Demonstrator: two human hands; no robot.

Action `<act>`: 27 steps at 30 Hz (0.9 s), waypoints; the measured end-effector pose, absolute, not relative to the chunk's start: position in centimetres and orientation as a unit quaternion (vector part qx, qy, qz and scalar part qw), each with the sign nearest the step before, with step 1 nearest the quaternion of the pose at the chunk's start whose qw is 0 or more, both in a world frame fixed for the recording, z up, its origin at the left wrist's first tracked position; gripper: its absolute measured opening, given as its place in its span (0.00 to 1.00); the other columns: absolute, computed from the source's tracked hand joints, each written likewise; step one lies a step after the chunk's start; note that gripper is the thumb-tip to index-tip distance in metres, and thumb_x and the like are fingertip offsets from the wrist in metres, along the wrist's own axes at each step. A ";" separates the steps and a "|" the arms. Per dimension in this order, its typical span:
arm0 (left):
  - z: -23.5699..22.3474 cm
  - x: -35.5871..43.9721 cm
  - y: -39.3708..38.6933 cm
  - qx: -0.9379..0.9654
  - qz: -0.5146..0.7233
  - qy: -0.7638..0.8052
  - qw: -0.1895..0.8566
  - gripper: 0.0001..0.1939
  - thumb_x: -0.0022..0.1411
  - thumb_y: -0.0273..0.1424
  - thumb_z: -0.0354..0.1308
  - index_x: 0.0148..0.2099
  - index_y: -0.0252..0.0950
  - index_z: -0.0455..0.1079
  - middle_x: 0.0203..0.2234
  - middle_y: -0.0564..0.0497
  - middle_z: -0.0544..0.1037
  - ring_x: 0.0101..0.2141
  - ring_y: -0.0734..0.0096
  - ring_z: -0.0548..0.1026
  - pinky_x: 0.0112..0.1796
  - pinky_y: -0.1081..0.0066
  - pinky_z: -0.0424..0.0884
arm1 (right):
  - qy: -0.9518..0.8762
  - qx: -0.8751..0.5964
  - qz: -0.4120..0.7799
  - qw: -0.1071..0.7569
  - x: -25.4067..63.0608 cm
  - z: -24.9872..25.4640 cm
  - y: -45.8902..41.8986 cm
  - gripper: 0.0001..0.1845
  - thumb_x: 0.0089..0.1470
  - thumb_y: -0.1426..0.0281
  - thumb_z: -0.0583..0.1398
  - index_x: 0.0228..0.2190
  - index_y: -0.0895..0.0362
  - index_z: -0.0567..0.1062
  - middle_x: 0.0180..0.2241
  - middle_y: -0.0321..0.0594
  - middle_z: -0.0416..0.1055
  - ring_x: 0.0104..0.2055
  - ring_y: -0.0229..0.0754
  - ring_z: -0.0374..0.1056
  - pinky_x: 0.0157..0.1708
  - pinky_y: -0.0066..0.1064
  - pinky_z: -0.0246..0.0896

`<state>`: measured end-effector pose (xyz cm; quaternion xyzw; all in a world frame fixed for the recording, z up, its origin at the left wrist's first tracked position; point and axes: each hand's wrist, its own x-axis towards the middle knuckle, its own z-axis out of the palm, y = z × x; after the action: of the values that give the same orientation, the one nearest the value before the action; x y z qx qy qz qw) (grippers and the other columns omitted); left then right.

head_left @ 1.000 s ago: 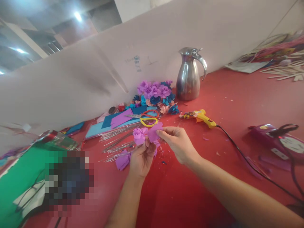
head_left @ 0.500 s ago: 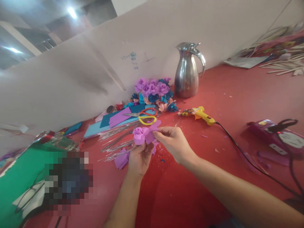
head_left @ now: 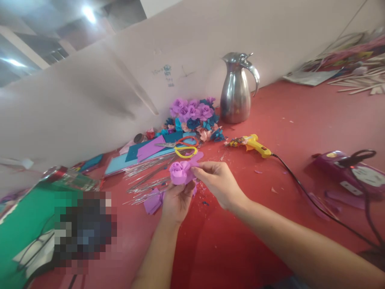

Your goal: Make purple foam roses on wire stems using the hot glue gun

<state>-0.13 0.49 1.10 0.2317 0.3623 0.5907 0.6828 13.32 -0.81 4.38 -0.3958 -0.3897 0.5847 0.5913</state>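
Observation:
My left hand point(head_left: 178, 200) is closed around the underside of a purple paper flower point(head_left: 178, 172), whose rolled layers face up. With thumb and forefinger my right hand point(head_left: 218, 180) pinches the loose end of a purple paper strip point(head_left: 195, 160) that runs from the flower's right side. Beyond the hands lie scissors point(head_left: 182, 147) with one red and one yellow handle. Cut purple paper pieces point(head_left: 154, 201) rest on the table to the left of my left hand. Silvery wires point(head_left: 147, 188) lie in bundles behind them.
Finished paper flowers point(head_left: 194, 112) are heaped by the wall, next to a steel jug point(head_left: 236, 90). A yellow glue gun point(head_left: 252, 145) lies right of centre, its cord running to a purple power strip point(head_left: 351, 172). Coloured paper sheets point(head_left: 152, 148) lie left of the scissors.
The purple strip has been drawn closer around the flower's right side, and its loose part looks narrower. Both hands keep their hold; the whole view has shifted very slightly.

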 end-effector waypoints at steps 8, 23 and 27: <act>1.1 -0.4 0.5 0.229 0.587 0.364 0.686 0.15 0.44 0.17 0.68 0.36 0.35 0.76 0.26 0.51 0.81 0.29 0.68 0.80 0.33 0.74 0.78 | -0.369 -0.368 0.619 0.588 13.2 4.6 -1.0 0.12 0.46 0.62 0.63 0.27 0.57 0.82 0.23 0.38 0.74 0.28 0.39 0.66 0.31 0.31 0.60; 1.8 0.3 0.2 0.286 0.596 0.349 0.665 0.19 0.45 0.20 0.70 0.41 0.37 0.77 0.31 0.51 0.82 0.29 0.74 0.78 0.35 0.77 0.74 | -0.376 -0.362 0.616 0.591 12.9 4.4 -1.3 0.15 0.47 0.59 0.63 0.22 0.58 0.80 0.21 0.37 0.72 0.27 0.37 0.63 0.31 0.30 0.57; 1.9 0.3 0.3 0.294 0.597 0.346 0.661 0.21 0.45 0.20 0.70 0.43 0.39 0.77 0.31 0.52 0.82 0.30 0.74 0.78 0.35 0.76 0.73 | -0.378 -0.360 0.616 0.590 13.1 4.4 -1.3 0.18 0.50 0.58 0.60 0.23 0.59 0.80 0.21 0.40 0.72 0.26 0.38 0.63 0.30 0.30 0.57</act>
<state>0.28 0.28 1.88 0.2938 0.3463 0.5971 0.6613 13.10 -1.34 4.42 -0.3604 -0.3780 0.6156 0.5901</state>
